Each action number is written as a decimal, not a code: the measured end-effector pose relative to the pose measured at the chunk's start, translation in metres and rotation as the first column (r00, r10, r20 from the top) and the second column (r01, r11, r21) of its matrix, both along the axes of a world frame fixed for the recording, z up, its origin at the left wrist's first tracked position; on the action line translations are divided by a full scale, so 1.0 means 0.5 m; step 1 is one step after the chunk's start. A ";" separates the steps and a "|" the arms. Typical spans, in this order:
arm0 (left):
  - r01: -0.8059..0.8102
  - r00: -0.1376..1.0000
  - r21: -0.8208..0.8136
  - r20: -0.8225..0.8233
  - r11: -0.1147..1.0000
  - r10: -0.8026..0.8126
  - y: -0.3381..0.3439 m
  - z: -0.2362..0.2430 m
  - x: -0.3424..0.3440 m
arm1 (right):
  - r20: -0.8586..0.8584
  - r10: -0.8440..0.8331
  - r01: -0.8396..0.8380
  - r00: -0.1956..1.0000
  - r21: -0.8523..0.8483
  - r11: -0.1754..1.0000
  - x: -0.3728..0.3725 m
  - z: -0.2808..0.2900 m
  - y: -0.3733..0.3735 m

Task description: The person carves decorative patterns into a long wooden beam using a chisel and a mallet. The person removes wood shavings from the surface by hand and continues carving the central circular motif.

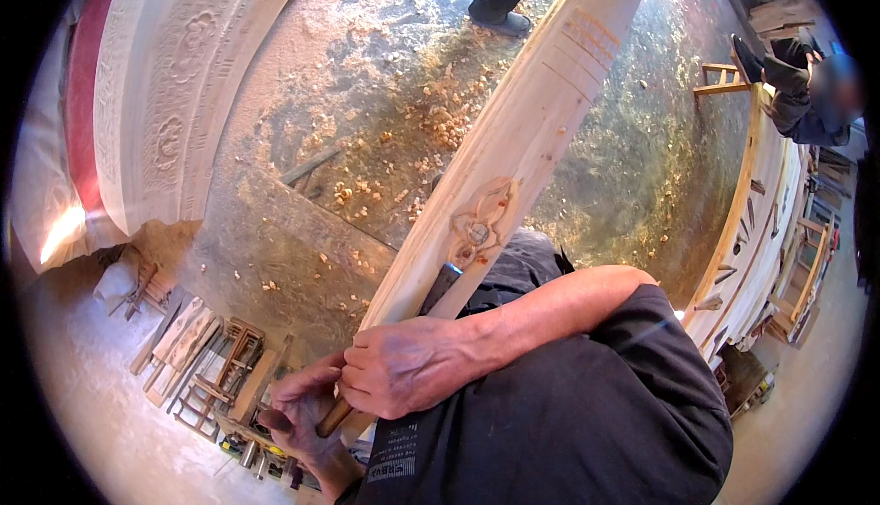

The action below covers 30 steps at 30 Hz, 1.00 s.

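Bright, washed out over floor (pixel 293 56) at upper left. Blown out at far left, glinting off chisel blade (pixel 453 269) near centre. Bowed toward edges, black at corners. Blurred at upper right.

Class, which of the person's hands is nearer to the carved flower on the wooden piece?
Right. The right hand grips the chisel below the carved flower; the left hand is farther down, by the chisel's handle end.

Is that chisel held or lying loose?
Held: the right hand is closed around the chisel, its handle end showing beyond the fist.
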<state>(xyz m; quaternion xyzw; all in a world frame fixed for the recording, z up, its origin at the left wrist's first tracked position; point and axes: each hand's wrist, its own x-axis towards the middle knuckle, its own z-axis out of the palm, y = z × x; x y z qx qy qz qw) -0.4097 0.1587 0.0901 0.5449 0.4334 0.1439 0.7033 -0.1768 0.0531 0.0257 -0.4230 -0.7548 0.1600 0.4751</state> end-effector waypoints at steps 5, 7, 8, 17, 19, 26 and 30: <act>0.013 0.998 -0.074 0.070 0.997 -0.008 0.008 -0.006 0.010 | -0.019 0.020 -0.020 1.000 -0.030 0.999 0.002 -0.001 -0.001; 0.009 0.999 -0.076 0.052 0.997 -0.005 0.007 -0.003 0.011 | 0.007 0.003 -0.003 1.000 -0.022 1.000 0.002 -0.002 -0.003; 0.003 0.999 -0.069 0.041 0.998 0.000 0.007 -0.002 0.010 | 0.018 0.000 0.000 1.000 -0.014 1.000 0.001 -0.002 -0.003; 0.053 0.976 -0.034 0.213 0.998 -0.044 -0.002 0.007 0.057 | 0.027 -0.018 0.017 0.999 0.019 1.000 -0.006 0.002 -0.003; 0.062 0.975 -0.040 0.214 0.997 -0.052 -0.001 0.007 0.056 | 0.027 -0.026 0.025 0.999 0.032 0.999 -0.006 0.001 -0.003; 0.072 0.994 -0.013 0.077 0.997 -0.071 0.011 -0.005 0.013 | 0.061 0.011 -0.011 0.998 0.001 1.000 -0.001 -0.001 -0.003; 0.063 0.986 0.035 0.152 0.997 -0.067 0.008 -0.019 0.012 | 0.079 0.023 -0.020 0.997 -0.038 0.999 0.007 0.007 -0.006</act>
